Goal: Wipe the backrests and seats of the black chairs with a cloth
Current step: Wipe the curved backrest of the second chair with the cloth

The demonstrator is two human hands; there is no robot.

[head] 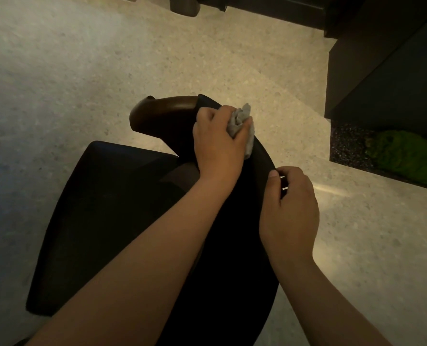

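Observation:
A black chair fills the lower middle of the head view, its seat to the left and its curved black backrest running under my arms. A brown wooden armrest curls off the backrest's far end. My left hand is shut on a crumpled grey cloth and presses it on the top edge of the backrest near the armrest. My right hand grips the backrest's outer edge a little nearer to me, thumb on top.
Pale speckled floor surrounds the chair. A dark cabinet or counter stands at the right, with a strip of dark gravel and green moss at its base. Dark furniture legs show at the top edge.

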